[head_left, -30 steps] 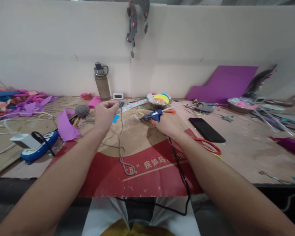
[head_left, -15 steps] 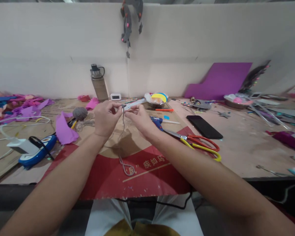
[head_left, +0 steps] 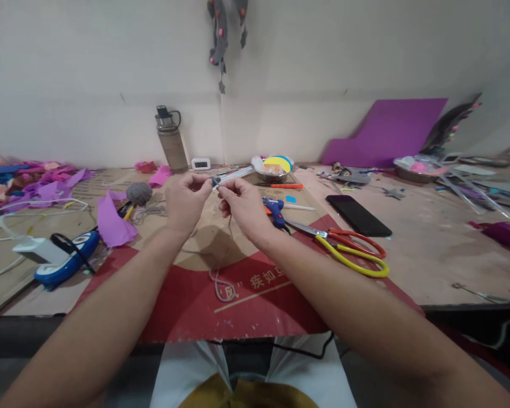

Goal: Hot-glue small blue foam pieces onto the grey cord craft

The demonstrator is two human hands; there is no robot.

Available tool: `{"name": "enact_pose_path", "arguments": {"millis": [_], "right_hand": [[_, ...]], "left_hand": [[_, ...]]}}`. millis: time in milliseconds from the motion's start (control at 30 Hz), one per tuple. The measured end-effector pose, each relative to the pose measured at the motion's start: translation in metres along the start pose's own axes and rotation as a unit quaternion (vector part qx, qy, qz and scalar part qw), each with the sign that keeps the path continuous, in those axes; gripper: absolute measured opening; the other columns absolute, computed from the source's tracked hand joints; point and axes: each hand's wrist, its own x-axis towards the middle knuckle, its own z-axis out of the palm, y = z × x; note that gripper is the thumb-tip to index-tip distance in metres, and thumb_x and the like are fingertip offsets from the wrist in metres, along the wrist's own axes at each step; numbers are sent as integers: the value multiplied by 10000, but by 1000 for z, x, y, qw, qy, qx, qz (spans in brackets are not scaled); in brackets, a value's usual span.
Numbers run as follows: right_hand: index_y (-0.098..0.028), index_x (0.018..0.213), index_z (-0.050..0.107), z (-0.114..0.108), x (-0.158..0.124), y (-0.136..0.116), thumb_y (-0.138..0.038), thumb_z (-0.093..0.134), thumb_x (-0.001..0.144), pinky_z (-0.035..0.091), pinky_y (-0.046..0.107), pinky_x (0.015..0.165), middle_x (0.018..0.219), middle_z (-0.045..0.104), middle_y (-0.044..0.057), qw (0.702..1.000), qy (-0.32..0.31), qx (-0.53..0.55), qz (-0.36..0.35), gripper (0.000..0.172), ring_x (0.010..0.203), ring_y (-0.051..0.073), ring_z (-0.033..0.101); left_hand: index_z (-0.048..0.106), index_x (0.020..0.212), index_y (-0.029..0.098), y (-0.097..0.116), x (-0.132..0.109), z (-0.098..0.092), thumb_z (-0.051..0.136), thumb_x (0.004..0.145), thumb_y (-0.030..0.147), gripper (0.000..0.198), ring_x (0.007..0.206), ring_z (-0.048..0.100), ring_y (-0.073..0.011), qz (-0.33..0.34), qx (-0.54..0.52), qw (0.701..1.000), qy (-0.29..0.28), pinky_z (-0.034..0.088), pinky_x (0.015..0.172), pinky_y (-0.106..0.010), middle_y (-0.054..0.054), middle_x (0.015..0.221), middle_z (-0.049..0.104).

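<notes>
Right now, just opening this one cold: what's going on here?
A person is working with both bare hands at a cluttered craft table. The left hand pinches a small dark piece; the right hand meets it there, fingertips pinched, though what they grip is too small to tell. Loose grey yarn lies on the red-printed cardboard below. The blue glue gun and the scissors lie unheld beyond the right forearm.

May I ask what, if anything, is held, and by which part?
Left hand pinches a small dark piece by one edge; right hand seemingly pinches grey yarn, exact spot hidden.
</notes>
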Motion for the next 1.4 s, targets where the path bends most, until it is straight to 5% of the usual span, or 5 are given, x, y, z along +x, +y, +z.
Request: {"name": "enact_pose_path", "arguments": {"millis": [233, 400, 667, 1033, 1400], "right_hand": [[-196, 830, 532, -3, -2, -10, -209, 561, 805, 354, 233, 568, 667, 490, -52, 988, 79, -108, -77, 40, 599, 86, 438], [-201, 768, 538, -4, -3, -12, -234, 576, 809, 292, 241, 539, 586, 402, -66, 986, 69, -128, -84, 65, 550, 85, 370], [-186, 733, 572, -7, 3, -4, -324, 558, 823, 342, 244, 601, 681, 531, -27, 986, 75, -127, -79, 165, 631, 97, 438], [-191, 663, 515, -9, 3, -5, -331, 564, 819, 329, 246, 603, 642, 510, -36, 978, 99, -166, -83, 216, 609, 95, 422], [-196, 857, 641, -14, 7, -5, -327, 562, 824, 285, 243, 537, 560, 398, -62, 987, 75, -129, -61, 157, 527, 92, 347]], "left_hand": [[716, 809, 159, -2, -1, 1, 622, 761, 279, 160, 672, 614, -137, -10, -7, 1000, -4, 461, 621, -241, -38, 733, 691], [697, 774, 155, 1, -2, 3, 633, 757, 270, 132, 582, 583, -112, -30, -46, 998, -18, 450, 561, -227, -20, 647, 657], [670, 755, 154, -2, -2, 8, 660, 733, 266, 114, 541, 562, -97, -73, -140, 987, -20, 456, 547, -225, -8, 614, 628], [629, 707, 171, -1, -2, 10, 667, 715, 233, 73, 544, 530, -93, -99, -241, 964, -57, 447, 548, -233, 5, 600, 580], [594, 656, 172, 2, 0, 9, 654, 694, 224, 88, 528, 492, -81, -172, -326, 920, -133, 429, 554, -228, 10, 585, 537]]}}
